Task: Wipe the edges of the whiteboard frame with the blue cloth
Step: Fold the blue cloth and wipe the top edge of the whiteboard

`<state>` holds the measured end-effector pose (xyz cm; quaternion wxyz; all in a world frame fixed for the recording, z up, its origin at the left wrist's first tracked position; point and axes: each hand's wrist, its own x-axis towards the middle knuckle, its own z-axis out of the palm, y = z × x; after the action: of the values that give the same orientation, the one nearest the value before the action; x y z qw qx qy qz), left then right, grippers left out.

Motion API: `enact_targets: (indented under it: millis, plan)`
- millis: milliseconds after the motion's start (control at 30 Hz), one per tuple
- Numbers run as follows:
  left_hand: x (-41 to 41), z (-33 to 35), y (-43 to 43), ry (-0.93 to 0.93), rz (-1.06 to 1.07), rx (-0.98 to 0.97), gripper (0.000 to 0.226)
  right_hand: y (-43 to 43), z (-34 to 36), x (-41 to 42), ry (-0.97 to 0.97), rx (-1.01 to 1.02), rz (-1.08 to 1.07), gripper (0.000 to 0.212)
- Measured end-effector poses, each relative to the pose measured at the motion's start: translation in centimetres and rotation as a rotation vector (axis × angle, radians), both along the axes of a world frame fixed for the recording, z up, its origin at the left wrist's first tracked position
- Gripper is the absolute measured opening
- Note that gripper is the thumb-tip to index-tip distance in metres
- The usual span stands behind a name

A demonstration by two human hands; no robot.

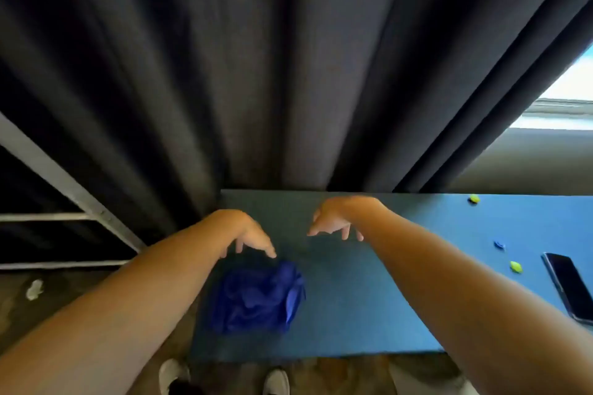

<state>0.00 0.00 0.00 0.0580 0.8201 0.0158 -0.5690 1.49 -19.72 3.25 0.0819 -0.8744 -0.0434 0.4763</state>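
While hands hover empty, blue cloth (256,297) lies near the table's (369,314) left edge.

Tabletop (369,314) plain mid blue, no pattern. Cloth (256,298) deep royal blue, darker than tabletop. Curtain (256,74) dark charcoal grey, plain. Phone (569,285) glossy black. Two small pieces (516,266) yellow-green, one small piece (499,245) blue. Shoes (276,382) white. Frame bars (64,183) pale grey.

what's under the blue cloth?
The blue cloth lies crumpled on the blue table, near its left end. Only tabletop shows around it; anything beneath the folds is covered. The left hand hovers above its far edge, apparently not touching.
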Motion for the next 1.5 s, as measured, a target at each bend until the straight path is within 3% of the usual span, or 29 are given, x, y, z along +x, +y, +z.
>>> enact_targets:
  millis: [100,167,267,367,500,633,833,967,1000,1133,1267,1400,1500]
  plan:
    - [-1.5,-6.2,0.4,-0.152,0.024,-0.029,0.069,0.6,-6.4,-1.7,0.014,0.026,-0.065,0.055]
    - [-3.6,-10.5,0.3,-0.309,0.104,-0.048,0.079,1.1,-11.6,-3.8,0.032,0.062,-0.162,0.06]
    - [-6.3,-13.8,0.0,-0.523,0.157,0.054,0.095,2.0,-16.4,-6.2,-0.126,0.162,-0.385,0.061]
    - [-7.2,-15.1,0.4,-0.592,0.189,0.036,0.064,3.5,-18.5,-7.4,-0.193,0.264,-0.618,0.039]
    - [-6.3,-13.6,2.6,-0.455,0.297,-0.186,0.032,5.0,-17.0,-7.0,-0.012,0.482,-0.801,0.016]
    - [-3.4,-7.0,7.5,-0.494,0.383,-0.274,0.024,6.8,-10.5,-3.8,-0.025,0.669,-0.773,0.028]
    - [0.5,11.9,18.6,-0.896,0.369,-0.327,0.01,13.7,6.1,2.8,-0.05,0.69,-0.282,0.031]
    - [-0.1,24.3,24.5,-1.148,0.311,-0.363,0.007,22.7,18.0,3.5,-0.251,0.82,-0.113,0.072]
    - [-0.7,27.1,26.1,-1.204,0.289,-0.364,0.008,25.6,20.6,3.0,-0.322,0.895,-0.072,0.072]
    - [-3.0,35.7,32.4,-1.405,0.236,-0.386,0.004,35.4,26.5,0.9,-0.58,1.063,0.005,0.031]
    - [-6.6,42.1,40.5,-1.504,0.256,-0.385,0.007,43.1,30.5,-0.4,-0.602,1.164,0.01,0.017]
    - [-11.1,45.2,49.9,-1.356,0.371,-0.272,0.015,49.3,34.7,-1.0,-0.588,1.256,0.015,0.011]
    - [-13.9,46.0,56.4,-1.242,0.612,-0.306,0.026,54.0,38.1,-1.7,-0.545,1.413,-0.073,0.013]
